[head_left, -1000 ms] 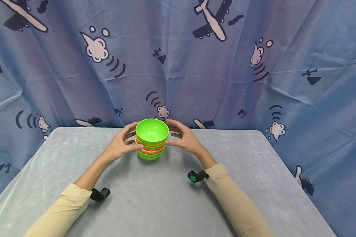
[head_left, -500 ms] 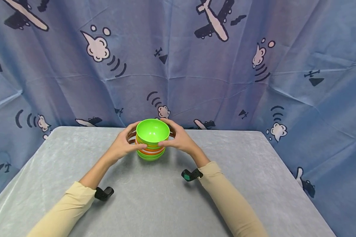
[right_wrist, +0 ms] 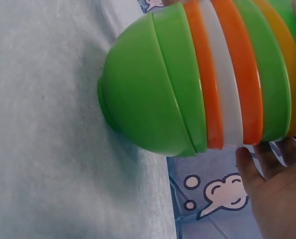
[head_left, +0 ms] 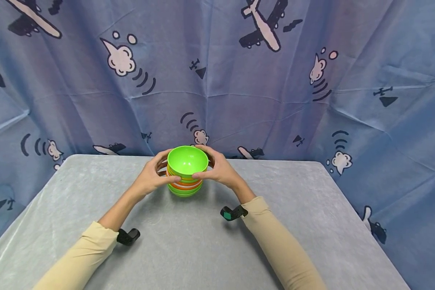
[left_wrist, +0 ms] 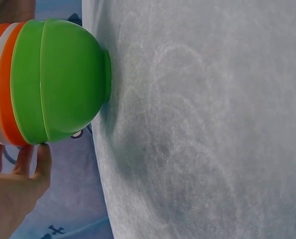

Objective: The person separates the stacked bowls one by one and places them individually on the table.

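A stack of nested bowls stands upright toward the back of the table, a bright green bowl on top. Below it are yellow, green, orange and white rims, and the lowest green bowl has its foot right at the tabletop. My left hand grips the stack's left side, thumb across the front and fingers round behind. From the right, my right hand holds it the same way. In the right wrist view, the fingertips lie against the white and orange bowls. Other fingers are partly hidden behind the stack.
A grey cloth-covered table lies under both arms. Behind it hangs a blue curtain printed with planes and clouds. Black wrist cameras sit at the cuffs of the beige sleeves.
My right hand has moved left onto the bowls, its thumb coming round to the front. My left thumb has slid a little further right across the stack. The stack stays in place.
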`<control>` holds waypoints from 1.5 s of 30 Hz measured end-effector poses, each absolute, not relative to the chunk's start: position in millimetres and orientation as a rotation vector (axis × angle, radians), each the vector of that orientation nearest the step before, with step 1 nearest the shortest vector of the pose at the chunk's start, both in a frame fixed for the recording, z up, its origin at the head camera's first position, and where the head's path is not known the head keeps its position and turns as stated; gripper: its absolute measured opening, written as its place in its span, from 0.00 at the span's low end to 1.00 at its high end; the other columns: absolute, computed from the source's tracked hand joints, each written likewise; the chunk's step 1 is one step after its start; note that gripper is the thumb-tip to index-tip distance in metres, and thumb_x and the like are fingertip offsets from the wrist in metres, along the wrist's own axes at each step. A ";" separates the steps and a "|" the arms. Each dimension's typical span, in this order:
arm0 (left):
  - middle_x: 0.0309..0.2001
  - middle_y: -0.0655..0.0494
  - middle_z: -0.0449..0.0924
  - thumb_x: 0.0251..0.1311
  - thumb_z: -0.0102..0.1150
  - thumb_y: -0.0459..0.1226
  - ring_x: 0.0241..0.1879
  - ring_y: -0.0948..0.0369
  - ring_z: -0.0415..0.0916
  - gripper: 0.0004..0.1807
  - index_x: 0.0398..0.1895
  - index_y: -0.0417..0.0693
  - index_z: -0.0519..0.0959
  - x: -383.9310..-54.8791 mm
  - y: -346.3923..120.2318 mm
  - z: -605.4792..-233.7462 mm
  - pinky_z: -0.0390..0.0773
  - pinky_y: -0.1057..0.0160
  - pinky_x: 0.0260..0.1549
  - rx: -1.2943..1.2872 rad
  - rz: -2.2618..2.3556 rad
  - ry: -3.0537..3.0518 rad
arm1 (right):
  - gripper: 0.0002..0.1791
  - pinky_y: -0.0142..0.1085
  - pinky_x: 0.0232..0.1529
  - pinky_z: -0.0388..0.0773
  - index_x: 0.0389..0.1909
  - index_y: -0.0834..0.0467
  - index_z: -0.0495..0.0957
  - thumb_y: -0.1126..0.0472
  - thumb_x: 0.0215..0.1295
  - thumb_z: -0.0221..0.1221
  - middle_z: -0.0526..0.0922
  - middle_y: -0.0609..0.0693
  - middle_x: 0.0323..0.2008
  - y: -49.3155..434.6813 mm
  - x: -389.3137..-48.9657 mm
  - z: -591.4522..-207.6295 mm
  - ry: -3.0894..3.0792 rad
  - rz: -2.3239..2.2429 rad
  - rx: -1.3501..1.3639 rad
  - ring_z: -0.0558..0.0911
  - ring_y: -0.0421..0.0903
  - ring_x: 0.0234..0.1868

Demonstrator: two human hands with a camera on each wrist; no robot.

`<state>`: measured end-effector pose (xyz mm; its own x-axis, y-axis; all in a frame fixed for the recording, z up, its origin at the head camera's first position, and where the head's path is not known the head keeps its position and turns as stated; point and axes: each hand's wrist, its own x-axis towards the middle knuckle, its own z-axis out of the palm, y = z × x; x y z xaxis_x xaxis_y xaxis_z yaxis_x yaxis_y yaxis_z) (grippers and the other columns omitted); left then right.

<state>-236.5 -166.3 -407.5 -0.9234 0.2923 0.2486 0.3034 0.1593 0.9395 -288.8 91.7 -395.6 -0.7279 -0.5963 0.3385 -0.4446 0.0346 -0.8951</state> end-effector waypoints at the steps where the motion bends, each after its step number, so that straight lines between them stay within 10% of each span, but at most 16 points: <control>1: 0.71 0.48 0.66 0.57 0.75 0.31 0.69 0.47 0.65 0.47 0.78 0.48 0.60 -236.5 -166.3 -407.8 0.67 0.40 0.64 -0.614 -1.938 -2.383 | 0.47 0.47 0.64 0.71 0.75 0.65 0.62 0.71 0.54 0.74 0.70 0.51 0.68 91.6 -288.8 -395.9 2.158 -1.793 -1.098 0.75 0.50 0.62; 45: 0.73 0.49 0.63 0.57 0.75 0.31 0.69 0.46 0.64 0.47 0.78 0.48 0.60 -237.8 -169.0 -408.6 0.66 0.41 0.64 -0.617 -1.955 -2.375 | 0.49 0.47 0.64 0.70 0.74 0.68 0.61 0.75 0.50 0.75 0.69 0.60 0.68 93.7 -291.6 -390.0 2.024 -1.996 -1.146 0.73 0.55 0.63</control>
<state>-237.8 -169.0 -408.6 -0.9226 0.2952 0.2484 0.3005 0.1462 0.9425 -291.6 93.7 -390.0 -0.7177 -0.5430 0.4360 -0.4435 -0.1263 -0.8873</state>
